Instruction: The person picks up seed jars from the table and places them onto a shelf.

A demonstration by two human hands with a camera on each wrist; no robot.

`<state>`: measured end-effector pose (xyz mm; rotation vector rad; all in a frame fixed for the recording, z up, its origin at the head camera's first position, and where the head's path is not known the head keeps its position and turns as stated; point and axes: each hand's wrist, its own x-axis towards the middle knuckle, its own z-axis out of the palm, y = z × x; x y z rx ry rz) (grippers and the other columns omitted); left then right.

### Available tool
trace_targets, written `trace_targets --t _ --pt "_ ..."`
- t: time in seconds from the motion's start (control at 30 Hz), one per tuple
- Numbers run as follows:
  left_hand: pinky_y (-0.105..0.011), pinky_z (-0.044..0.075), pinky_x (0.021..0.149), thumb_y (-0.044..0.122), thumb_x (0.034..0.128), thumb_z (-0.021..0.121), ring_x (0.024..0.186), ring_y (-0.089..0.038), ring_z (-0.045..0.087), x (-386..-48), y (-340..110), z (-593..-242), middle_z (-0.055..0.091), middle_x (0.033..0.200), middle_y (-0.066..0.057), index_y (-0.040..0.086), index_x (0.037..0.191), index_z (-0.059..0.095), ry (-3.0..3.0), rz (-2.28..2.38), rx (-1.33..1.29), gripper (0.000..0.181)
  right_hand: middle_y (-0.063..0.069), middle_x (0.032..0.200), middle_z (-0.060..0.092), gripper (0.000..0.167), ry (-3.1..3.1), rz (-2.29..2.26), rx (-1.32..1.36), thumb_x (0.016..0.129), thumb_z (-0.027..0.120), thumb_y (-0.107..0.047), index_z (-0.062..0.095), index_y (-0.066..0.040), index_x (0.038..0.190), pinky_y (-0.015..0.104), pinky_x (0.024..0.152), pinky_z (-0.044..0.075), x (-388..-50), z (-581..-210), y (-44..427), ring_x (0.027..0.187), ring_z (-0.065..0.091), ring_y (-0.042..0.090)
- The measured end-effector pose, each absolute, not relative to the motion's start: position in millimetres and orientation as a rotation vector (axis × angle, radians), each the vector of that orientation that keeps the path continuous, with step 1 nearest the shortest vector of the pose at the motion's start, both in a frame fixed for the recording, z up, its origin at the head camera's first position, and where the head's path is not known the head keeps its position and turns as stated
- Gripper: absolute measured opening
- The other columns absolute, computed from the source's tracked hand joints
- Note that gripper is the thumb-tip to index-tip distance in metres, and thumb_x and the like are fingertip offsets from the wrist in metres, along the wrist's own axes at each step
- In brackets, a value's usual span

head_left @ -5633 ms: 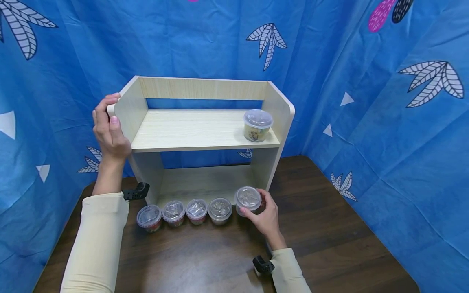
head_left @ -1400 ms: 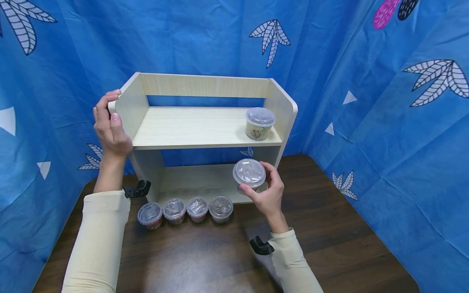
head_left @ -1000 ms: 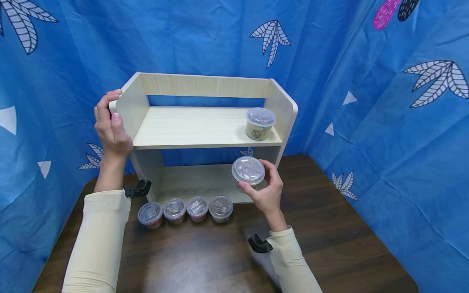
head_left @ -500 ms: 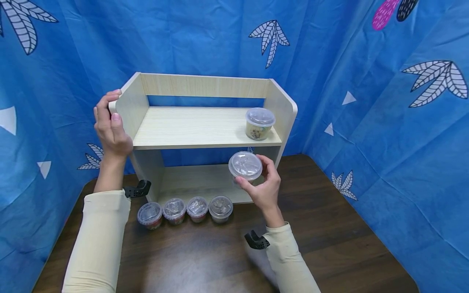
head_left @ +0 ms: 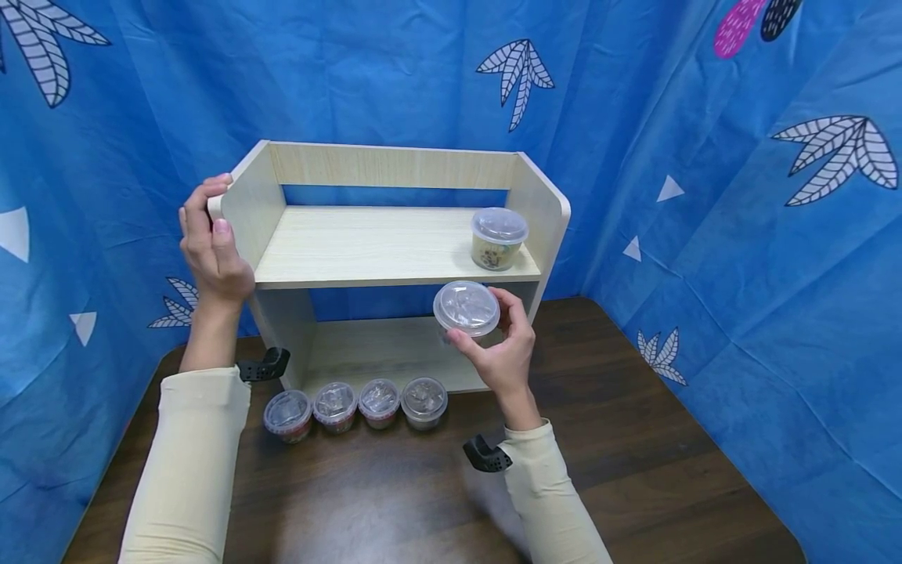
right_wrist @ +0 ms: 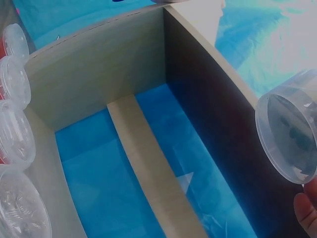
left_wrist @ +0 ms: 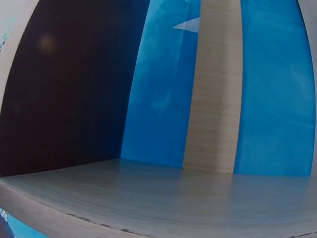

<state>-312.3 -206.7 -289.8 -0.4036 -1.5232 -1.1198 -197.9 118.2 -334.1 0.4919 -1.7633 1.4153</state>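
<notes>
My left hand (head_left: 214, 243) grips the upper left side panel of the pale wooden shelf (head_left: 395, 283). In my right hand (head_left: 506, 345) is a clear lidded tub (head_left: 467, 307), pinched between thumb and fingers and raised in front of the lower compartment, just under the front edge of the upper board. Another lidded tub (head_left: 498, 239) stands upright at the right end of the upper board. In the right wrist view the held tub (right_wrist: 290, 131) shows at the right, with fingertips (right_wrist: 308, 208) below it. The left wrist view shows the shelf board (left_wrist: 163, 198) but no left hand.
Several lidded tubs (head_left: 379, 403) stand in a row on the dark wooden table (head_left: 338, 501), before the shelf's lower left front edge. They also show as lids (right_wrist: 17, 131) at the left of the right wrist view. A blue patterned curtain (head_left: 395, 70) hangs behind and beside the table.
My right hand has lifted the tub from the right end of the row, moving it up and, lately, slightly left. My left hand stays on the side panel.
</notes>
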Motion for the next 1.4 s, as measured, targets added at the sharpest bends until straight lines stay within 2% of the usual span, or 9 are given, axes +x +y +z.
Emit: trace_targets --t 0.23,0.83,1.27,1.4 --pt "-0.026 0.043 0.098 0.029 0.0836 0.033 0.119 -0.014 0.052 -313 -207 -288 0.06 0.132 -0.006 -0.005 0.122 0.054 -1.524 -1.121 -0.411 0.055 0.034 0.106 0.06 0.099 -1.758 1.423 0.486 0.074 0.071 -0.067 0.051 0.02 0.117 0.016 0.077 0.046 -199 -331 115 0.09 0.057 0.022" --pt "-0.025 0.043 0.098 0.029 0.0839 0.033 0.119 -0.014 0.051 -313 -209 -288 0.061 0.132 -0.006 -0.004 0.122 0.054 -1.521 -1.121 -0.406 0.055 0.034 0.111 0.059 0.1 -1.783 1.429 0.51 0.076 0.068 -0.068 0.05 0.02 0.12 0.017 0.08 0.046 -205 -318 109 0.094 0.058 0.042" --pt "-0.025 0.043 0.097 0.03 0.0842 0.033 0.119 -0.014 0.052 -314 -211 -290 0.061 0.132 -0.004 -0.003 0.122 0.054 -1.529 -1.11 -0.409 0.055 0.033 0.108 0.061 0.101 -1.772 1.404 0.505 0.076 0.066 -0.071 0.051 0.02 0.119 0.018 0.078 0.047 -208 -310 106 0.09 0.059 0.04" --pt "-0.026 0.044 0.098 0.029 0.0843 0.033 0.119 -0.015 0.053 -315 -211 -291 0.061 0.132 -0.004 -0.003 0.122 0.054 -1.527 -1.11 -0.411 0.054 0.033 0.109 0.061 0.103 -1.786 1.401 0.492 0.075 0.066 -0.072 0.051 0.019 0.12 0.023 0.08 0.048 -209 -308 105 0.092 0.059 0.042"
